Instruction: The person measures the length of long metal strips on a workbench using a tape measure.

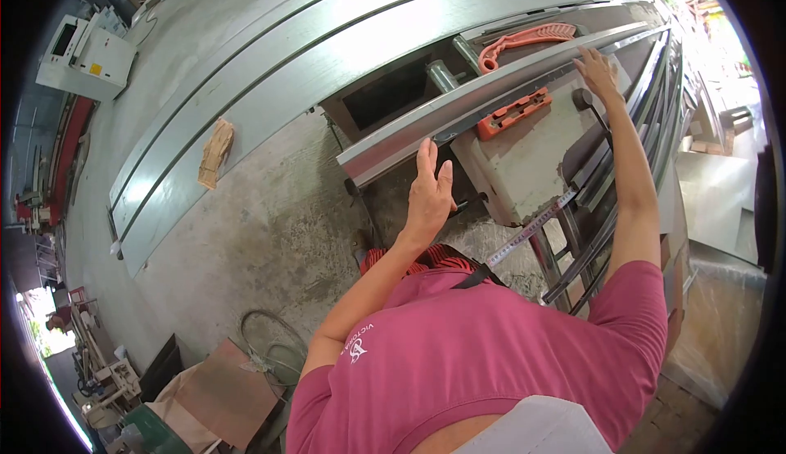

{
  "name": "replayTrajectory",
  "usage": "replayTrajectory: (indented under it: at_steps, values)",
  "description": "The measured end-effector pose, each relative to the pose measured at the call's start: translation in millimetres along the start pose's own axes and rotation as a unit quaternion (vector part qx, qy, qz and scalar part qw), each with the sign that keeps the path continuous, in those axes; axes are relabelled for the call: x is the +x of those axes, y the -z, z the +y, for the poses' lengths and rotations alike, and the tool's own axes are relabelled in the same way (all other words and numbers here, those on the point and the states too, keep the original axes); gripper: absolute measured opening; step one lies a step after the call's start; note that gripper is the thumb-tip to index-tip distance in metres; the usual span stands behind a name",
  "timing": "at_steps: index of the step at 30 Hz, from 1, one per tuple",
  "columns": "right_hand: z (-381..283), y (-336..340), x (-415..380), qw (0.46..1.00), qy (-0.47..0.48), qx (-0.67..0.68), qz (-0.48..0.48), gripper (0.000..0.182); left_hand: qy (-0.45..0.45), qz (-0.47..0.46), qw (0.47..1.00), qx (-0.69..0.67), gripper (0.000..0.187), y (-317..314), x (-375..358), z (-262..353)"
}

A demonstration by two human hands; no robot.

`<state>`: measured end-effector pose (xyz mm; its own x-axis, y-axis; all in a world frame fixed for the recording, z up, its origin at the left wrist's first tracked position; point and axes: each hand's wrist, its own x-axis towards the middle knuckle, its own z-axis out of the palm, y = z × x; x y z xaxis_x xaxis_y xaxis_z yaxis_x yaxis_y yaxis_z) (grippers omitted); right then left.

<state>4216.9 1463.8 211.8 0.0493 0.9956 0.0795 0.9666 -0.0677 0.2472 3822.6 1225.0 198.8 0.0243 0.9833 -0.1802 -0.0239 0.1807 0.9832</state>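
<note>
My left hand (430, 196) is raised beside the near end of a long grey metal rail (491, 94), its fingers stretched and thumb apart. The fingertips are close to the end of a narrow dark strip (508, 102) that runs along the rail's inner side. Over the far part of the rail, my right hand (600, 76) has its fingers spread near the strip's other end. Between the two hands, an orange plastic block with cutouts (514, 114) lies on the pale machine top (524, 163). Neither hand has anything in its grasp.
Beyond the rail lies an orange push stick (524, 43). A piece of wood (216, 154) rests on the long sliding metal table (270, 94). A tape measure (532, 229) stretches near my waist. Long dark strips (647, 139) are bundled at right. A hose (274, 339) lies on the floor.
</note>
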Motion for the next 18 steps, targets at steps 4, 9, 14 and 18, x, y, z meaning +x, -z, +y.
replayTrajectory:
  at_steps: [4, 9, 14, 18]
  values:
    - [-35, 18, -37, 0.985, 0.111, 0.077, 0.110, 0.041, -0.017, -0.031, 0.999, 0.019, 0.058, -16, 18, -2]
    - [-62, 36, -66, 0.971, 0.202, 0.106, 0.075, 0.036, -0.028, -0.086, 0.995, 0.040, 0.069, -25, 52, -7]
    - [-46, 18, -50, 0.964, 0.253, 0.080, 0.032, 0.035, -0.033, -0.144, 0.982, 0.117, 0.077, -28, 89, 3]
    - [-37, 22, -40, 0.967, 0.250, 0.040, 0.035, 0.035, -0.034, -0.212, 0.966, 0.145, 0.075, -29, 123, 13]
